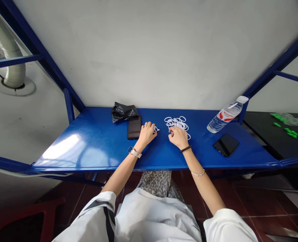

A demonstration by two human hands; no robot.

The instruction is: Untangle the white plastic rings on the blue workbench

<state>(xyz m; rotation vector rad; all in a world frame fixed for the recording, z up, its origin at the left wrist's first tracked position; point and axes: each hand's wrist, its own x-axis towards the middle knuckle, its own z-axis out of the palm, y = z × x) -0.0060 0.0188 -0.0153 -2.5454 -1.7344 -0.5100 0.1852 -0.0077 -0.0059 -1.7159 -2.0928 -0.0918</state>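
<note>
A loose pile of white loops (179,123) lies on the blue table (98,134), right of centre. My right hand (178,137) rests at the near edge of that pile, fingers curled, and what it may hold is hidden. Left of the pile, my left hand (148,132) is bent over a small white looped piece (156,129), its thumb and fingers closed around it. Just left of my left hand lies a dark phone (134,127), with a crumpled black plastic bag (123,112) behind it.
A water bottle (226,115) lies tilted at the right rear, with a black phone (226,145) in front of it. Blue frame posts (68,106) rise at both sides. Green pieces (291,132) lie on a dark table further right.
</note>
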